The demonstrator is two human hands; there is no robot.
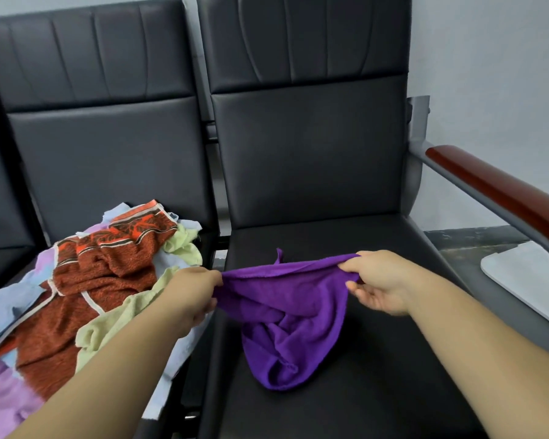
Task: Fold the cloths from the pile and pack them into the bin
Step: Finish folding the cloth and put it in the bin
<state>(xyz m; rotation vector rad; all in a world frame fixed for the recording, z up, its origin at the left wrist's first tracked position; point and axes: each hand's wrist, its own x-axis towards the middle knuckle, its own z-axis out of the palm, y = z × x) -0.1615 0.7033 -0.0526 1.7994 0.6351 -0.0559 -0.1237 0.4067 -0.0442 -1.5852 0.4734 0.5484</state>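
Black padded seats against grey wall; left seat [108, 160] bearing pile of cloths [86, 280], rust-patterned, pale green, blue and lilac, all unfolded. Left hand [194, 293], fingers curled, pinching left end of purple cloth [286, 312]; top edge stretched between both hands, remainder sagging twisted onto right seat [377, 391]; right hand [374, 280], thumb and forefinger pinching right end, other fingers loosely spread. Advisable, by judgement: shake out twist, find true corners, lay flat on seat before halving; white object [520, 270] far right possibly bin, not certain.
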